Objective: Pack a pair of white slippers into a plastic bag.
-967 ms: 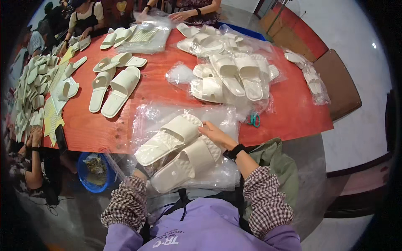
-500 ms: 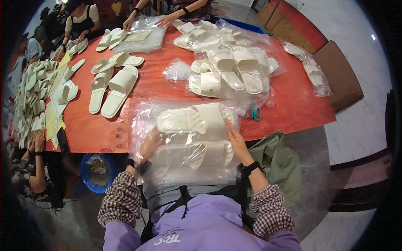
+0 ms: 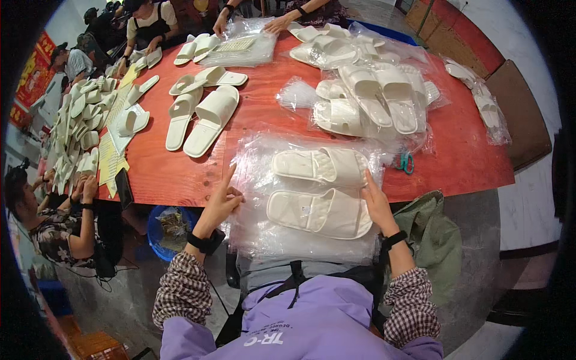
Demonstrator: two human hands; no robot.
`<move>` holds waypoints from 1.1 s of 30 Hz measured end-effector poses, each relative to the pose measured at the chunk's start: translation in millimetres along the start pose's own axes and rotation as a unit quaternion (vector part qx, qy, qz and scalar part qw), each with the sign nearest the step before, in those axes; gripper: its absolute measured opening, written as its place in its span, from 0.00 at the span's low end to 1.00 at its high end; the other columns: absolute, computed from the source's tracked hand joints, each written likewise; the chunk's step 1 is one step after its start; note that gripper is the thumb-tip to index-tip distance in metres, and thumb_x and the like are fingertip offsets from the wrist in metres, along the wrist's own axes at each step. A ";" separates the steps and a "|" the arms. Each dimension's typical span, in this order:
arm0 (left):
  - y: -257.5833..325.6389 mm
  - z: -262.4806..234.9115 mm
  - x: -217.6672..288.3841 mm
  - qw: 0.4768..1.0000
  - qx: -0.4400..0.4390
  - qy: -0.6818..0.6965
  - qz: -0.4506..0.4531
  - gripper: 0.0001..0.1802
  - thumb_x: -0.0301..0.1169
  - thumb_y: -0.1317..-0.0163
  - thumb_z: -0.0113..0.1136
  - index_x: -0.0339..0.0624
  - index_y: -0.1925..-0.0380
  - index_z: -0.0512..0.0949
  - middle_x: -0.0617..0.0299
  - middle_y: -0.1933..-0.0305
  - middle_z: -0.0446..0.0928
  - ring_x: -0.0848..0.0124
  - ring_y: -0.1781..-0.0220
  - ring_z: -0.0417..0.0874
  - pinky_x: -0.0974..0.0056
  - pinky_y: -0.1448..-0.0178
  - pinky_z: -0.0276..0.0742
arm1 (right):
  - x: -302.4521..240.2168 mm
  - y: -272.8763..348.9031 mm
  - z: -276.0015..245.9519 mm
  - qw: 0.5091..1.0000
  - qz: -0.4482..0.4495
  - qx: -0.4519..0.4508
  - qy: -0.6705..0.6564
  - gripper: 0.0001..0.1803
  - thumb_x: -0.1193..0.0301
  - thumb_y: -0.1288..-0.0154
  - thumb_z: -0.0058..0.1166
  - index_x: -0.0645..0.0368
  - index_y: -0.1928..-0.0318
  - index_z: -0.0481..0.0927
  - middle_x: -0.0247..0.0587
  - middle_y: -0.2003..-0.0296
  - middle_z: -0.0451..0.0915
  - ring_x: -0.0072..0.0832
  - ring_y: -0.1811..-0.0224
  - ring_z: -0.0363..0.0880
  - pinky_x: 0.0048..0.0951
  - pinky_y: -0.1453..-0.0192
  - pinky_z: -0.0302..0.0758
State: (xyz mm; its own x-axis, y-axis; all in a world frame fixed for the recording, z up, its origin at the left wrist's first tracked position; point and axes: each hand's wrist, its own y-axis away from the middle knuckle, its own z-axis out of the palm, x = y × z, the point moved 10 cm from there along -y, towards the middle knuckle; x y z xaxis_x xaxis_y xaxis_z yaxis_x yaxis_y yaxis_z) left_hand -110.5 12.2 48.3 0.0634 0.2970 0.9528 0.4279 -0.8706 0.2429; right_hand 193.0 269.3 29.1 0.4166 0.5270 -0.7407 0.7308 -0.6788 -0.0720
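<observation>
In front of me a pair of white slippers [image 3: 317, 211] lies side by side on a stack of clear plastic bags [image 3: 255, 231], toes to the right. Whether a film covers the pair, I cannot tell. My left hand [image 3: 221, 207] is open at the left edge of the bags, its index finger stretched out and the other fingers loosely bent. My right hand [image 3: 378, 204] rests against the toe ends of both slippers, fingers extended. Further left, loose white slippers [image 3: 211, 120] lie on the red table [image 3: 264, 102].
Bagged slippers [image 3: 384, 96] are heaped at the back right, with teal scissors [image 3: 407, 163] in front. Left are a slipper pile [image 3: 81, 120] and a dark phone [image 3: 123, 187]. A blue bin [image 3: 161, 243] stands below the table. Co-workers' hands [image 3: 281, 23] touch bags across the table.
My left hand has come out from under the plastic and moved left of it. The slippers show with less glare over them. My view has shifted, so the scene sits further right.
</observation>
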 end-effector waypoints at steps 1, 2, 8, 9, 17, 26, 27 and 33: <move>1.5 -5.3 -4.9 1.000 0.020 0.014 -0.018 0.42 0.19 0.39 0.53 0.52 0.26 0.50 0.55 0.67 0.77 0.70 0.73 0.78 0.66 0.68 0.74 | 6.8 -3.2 0.3 0.999 0.010 -0.027 -0.041 0.33 0.67 0.28 0.42 0.57 0.26 0.50 0.56 0.30 0.58 0.46 0.28 0.58 0.36 0.28 0.58; 3.3 -7.5 -12.9 1.000 0.019 0.011 -0.021 0.42 0.19 0.39 0.53 0.52 0.26 0.50 0.55 0.67 0.77 0.70 0.73 0.78 0.66 0.68 0.74 | 10.2 -3.0 4.1 0.995 0.023 -0.055 -0.084 0.33 0.68 0.28 0.42 0.57 0.27 0.50 0.56 0.30 0.58 0.45 0.27 0.57 0.36 0.28 0.58; 25.6 3.7 102.0 0.810 0.181 -0.463 0.311 0.25 0.24 0.35 0.53 0.37 0.37 0.67 0.54 0.64 0.79 0.62 0.59 0.80 0.63 0.51 0.75 | 4.0 5.4 5.4 0.999 -0.022 -0.020 0.014 0.34 0.68 0.29 0.44 0.54 0.26 0.48 0.55 0.30 0.57 0.44 0.27 0.55 0.35 0.28 0.57; 10.0 7.5 98.9 0.906 0.114 -0.354 0.202 0.23 0.33 0.34 0.52 0.35 0.40 0.70 0.49 0.62 0.80 0.56 0.59 0.81 0.60 0.51 0.75 | 5.5 9.2 2.5 1.000 0.001 -0.013 0.027 0.35 0.68 0.29 0.44 0.53 0.26 0.48 0.55 0.30 0.57 0.45 0.27 0.56 0.35 0.28 0.57; 7.2 103.1 32.7 0.991 -0.128 0.036 0.000 0.13 0.33 0.31 0.54 0.33 0.55 0.73 0.58 0.66 0.82 0.71 0.61 0.84 0.68 0.58 0.78 | 6.1 9.9 5.0 0.999 0.009 -0.007 -0.053 0.32 0.72 0.29 0.42 0.57 0.27 0.52 0.49 0.28 0.54 0.37 0.24 0.51 0.31 0.25 0.50; 13.1 30.8 7.4 0.971 0.013 0.217 -0.101 0.09 0.31 0.30 0.52 0.37 0.57 0.76 0.61 0.64 0.80 0.76 0.65 0.79 0.70 0.58 0.77 | 8.1 11.3 0.2 0.993 0.000 0.021 -0.117 0.33 0.77 0.32 0.44 0.58 0.28 0.55 0.47 0.29 0.58 0.35 0.26 0.55 0.30 0.26 0.53; 9.7 12.0 2.6 0.972 0.016 0.218 -0.085 0.09 0.31 0.30 0.51 0.38 0.57 0.76 0.61 0.64 0.80 0.76 0.65 0.79 0.71 0.58 0.77 | 9.1 12.1 -0.1 0.995 0.001 0.018 -0.101 0.33 0.78 0.32 0.45 0.58 0.28 0.55 0.47 0.29 0.59 0.34 0.26 0.55 0.30 0.26 0.53; -19.7 -14.0 43.4 0.980 -0.064 -0.186 -0.015 0.15 0.32 0.30 0.51 0.40 0.47 0.74 0.57 0.51 0.79 0.68 0.48 0.79 0.66 0.46 0.76 | 14.4 10.4 -3.3 0.989 0.004 0.029 -0.148 0.30 0.74 0.30 0.45 0.58 0.28 0.57 0.48 0.29 0.59 0.37 0.27 0.58 0.32 0.27 0.56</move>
State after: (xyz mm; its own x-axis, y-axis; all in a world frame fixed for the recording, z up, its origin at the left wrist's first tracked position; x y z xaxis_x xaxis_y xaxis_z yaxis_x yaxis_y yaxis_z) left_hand -128.8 36.7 87.3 0.3878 0.4247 0.8181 0.3189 -0.8945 0.3132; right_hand 208.5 271.5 19.8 0.2391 0.3541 -0.9041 0.6929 -0.7145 -0.0966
